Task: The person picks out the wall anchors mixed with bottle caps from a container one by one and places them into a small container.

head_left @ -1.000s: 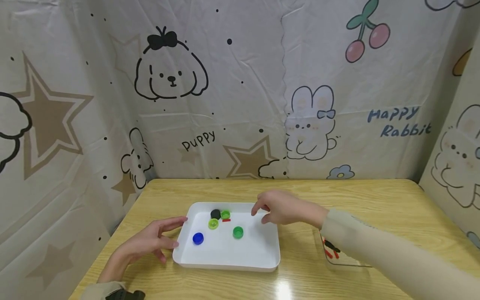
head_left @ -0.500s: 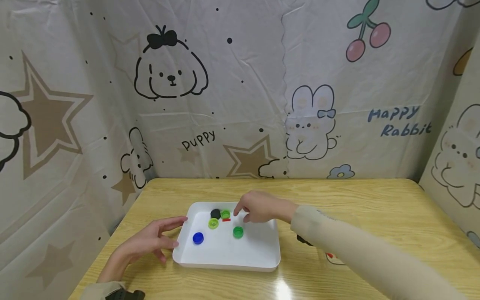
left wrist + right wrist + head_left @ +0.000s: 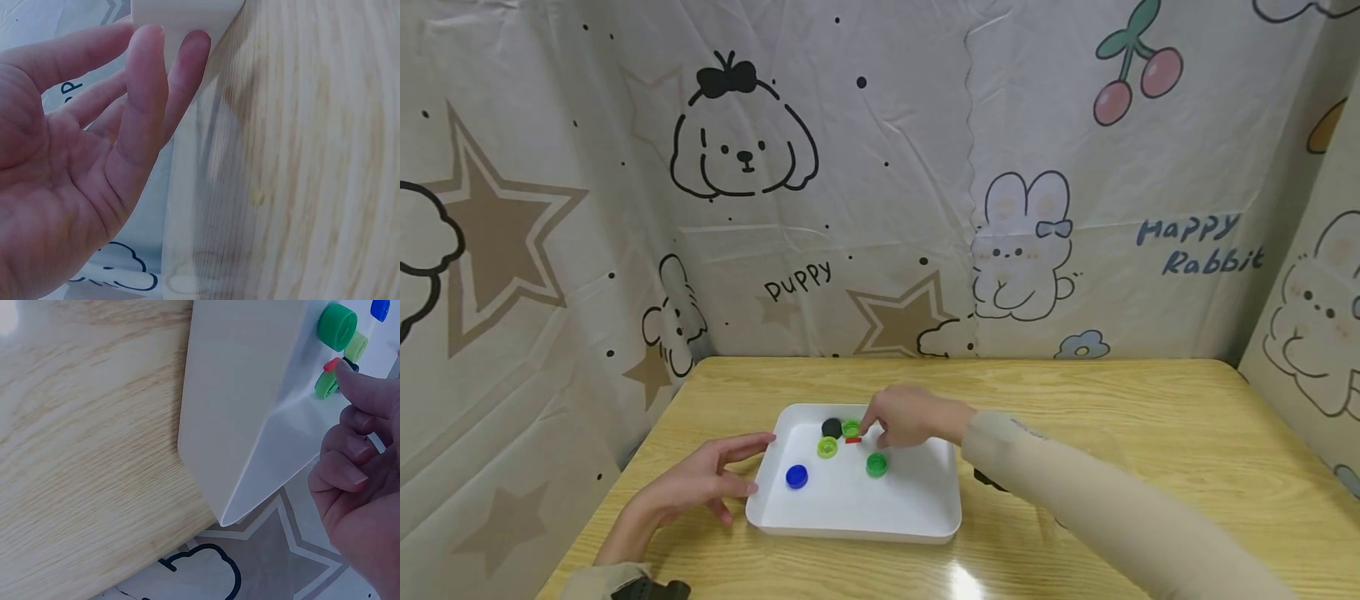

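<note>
A white tray (image 3: 917, 500) stands on the table with several bottle caps in it: a blue cap (image 3: 797, 477), a black cap (image 3: 831, 428), a yellow-green cap (image 3: 827, 447), a light green cap (image 3: 851, 428) and a darker green cap (image 3: 876, 465). Beside the light green cap lies a small red strip (image 3: 853, 440). Over the tray's back, my right hand (image 3: 906, 417) reaches down, index fingertip right at the light green cap and the strip, thumb apart from it. My left hand (image 3: 696, 475) rests its fingertips and thumb against the tray's left rim, fingers extended.
The wooden table (image 3: 1120, 400) ends at the back against a printed cloth (image 3: 895, 167), which also hangs at both sides. A clear container at the right is mostly hidden under my right sleeve (image 3: 1075, 492).
My right hand has moved left over the tray, from its right rim to the light green cap. The sleeve now covers the container's red and black pieces. The left hand stays put.
</note>
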Demonstrator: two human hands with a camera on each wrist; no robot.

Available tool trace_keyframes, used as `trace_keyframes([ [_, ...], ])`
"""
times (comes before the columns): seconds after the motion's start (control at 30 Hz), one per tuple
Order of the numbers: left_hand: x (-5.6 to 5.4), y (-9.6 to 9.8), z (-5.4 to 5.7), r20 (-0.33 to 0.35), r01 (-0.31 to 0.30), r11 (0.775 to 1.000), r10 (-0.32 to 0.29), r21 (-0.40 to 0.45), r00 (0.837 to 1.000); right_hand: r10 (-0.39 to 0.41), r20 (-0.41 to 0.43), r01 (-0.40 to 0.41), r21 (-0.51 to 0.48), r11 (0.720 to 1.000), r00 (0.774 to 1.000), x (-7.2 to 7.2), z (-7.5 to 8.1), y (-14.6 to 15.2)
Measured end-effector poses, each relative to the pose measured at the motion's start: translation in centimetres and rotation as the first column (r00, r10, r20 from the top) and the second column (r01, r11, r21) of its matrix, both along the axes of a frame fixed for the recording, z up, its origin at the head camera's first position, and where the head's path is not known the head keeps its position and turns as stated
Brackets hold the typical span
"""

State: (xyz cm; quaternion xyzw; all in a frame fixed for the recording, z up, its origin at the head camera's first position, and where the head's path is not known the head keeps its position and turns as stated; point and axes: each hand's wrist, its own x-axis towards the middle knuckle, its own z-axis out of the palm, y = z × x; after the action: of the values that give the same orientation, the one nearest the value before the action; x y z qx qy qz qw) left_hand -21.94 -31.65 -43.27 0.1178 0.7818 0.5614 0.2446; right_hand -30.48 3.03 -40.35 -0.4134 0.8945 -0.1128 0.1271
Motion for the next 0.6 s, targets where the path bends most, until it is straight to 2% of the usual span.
trace_keyframes([
  [0.4, 0.04, 0.03, 0.18, 0.002, 0.002, 1.000, -0.002, -0.003, 1.000, -0.012, -0.007, 0.013, 0.079, 0.997, 1.000, 0.08, -0.49, -0.83],
  [0.6, 0.01, -0.03, 0.07, -0.001, 0.001, 1.000, -0.001, -0.009, 1.000, -0.025, 0.013, 0.024, 0.061, 0.998, 1.000, 0.25, -0.39, -0.92],
])
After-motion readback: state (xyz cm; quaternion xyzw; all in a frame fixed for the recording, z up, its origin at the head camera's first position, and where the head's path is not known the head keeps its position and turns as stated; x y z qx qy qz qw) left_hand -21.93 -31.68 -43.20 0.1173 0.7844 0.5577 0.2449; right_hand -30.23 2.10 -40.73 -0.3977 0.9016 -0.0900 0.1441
